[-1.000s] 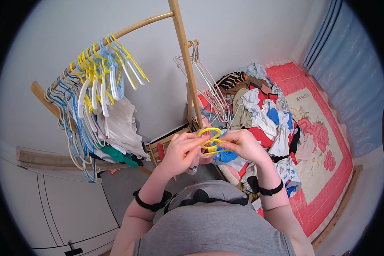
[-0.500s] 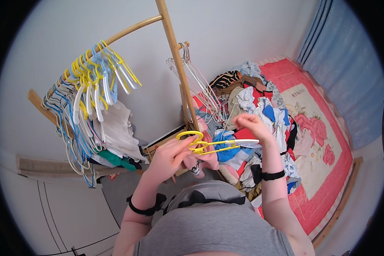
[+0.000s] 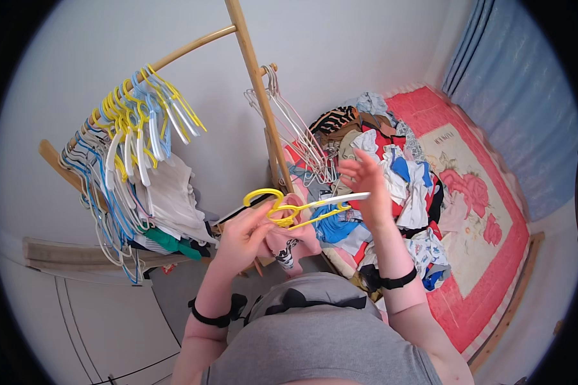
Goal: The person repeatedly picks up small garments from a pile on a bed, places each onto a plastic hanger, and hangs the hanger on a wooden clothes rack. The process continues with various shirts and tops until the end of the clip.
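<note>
Left hand (image 3: 241, 236): grip clenched on a yellow-and-white clothes hanger (image 3: 331, 201), pink garment (image 3: 292, 241) hanging just below. Right hand (image 3: 374, 192): grip released, splayed beside the hanger's white tip, contact unclear.

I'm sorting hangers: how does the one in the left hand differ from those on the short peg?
The held hanger is yellow and white; the bunched hangers are white and pink. The held hanger points sideways from the left hand; the bunched hangers dangle from the peg. Both show hooks.
</note>
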Motion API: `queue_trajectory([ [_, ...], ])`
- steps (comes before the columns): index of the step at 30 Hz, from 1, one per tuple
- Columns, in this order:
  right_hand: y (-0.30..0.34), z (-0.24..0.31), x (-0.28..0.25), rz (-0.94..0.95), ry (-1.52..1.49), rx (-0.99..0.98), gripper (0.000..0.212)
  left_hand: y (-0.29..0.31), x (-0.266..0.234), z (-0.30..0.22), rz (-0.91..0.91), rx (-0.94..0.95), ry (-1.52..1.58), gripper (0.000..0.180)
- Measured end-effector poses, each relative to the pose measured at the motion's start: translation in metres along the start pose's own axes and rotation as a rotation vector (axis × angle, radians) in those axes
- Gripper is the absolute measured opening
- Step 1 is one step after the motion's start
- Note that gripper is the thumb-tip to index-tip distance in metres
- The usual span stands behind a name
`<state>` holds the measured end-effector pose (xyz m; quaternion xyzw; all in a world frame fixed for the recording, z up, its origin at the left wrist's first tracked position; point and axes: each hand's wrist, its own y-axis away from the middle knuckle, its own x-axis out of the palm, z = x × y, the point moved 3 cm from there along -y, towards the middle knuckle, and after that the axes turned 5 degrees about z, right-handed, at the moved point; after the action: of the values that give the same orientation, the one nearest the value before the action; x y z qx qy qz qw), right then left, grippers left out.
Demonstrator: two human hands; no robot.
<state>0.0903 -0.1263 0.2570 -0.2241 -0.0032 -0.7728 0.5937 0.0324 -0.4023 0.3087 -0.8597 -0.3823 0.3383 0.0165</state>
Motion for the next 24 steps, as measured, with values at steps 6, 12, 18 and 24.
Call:
queue_trajectory([
  [6, -0.008, 0.000, 0.018, 0.089, -0.415, 0.157, 0.062, 0.001, 0.001, 0.008, 0.016, -0.076, 0.202, 0.033],
  [12, -0.011, -0.098, 0.001, 0.143, 0.407, 0.116, 0.039, -0.002, 0.000, -0.004, 0.069, -0.069, 0.156, 0.034],
  [18, -0.020, -0.104, 0.034, 0.273, 0.690, 0.356, 0.022, 0.005, -0.006, 0.008, 0.041, -0.067, 0.154, 0.036],
  [24, -0.020, -0.076, 0.017, 0.129, 0.430, 0.274, 0.011, 0.022, -0.017, 0.049, -0.049, -0.099, 0.027, 0.034],
])
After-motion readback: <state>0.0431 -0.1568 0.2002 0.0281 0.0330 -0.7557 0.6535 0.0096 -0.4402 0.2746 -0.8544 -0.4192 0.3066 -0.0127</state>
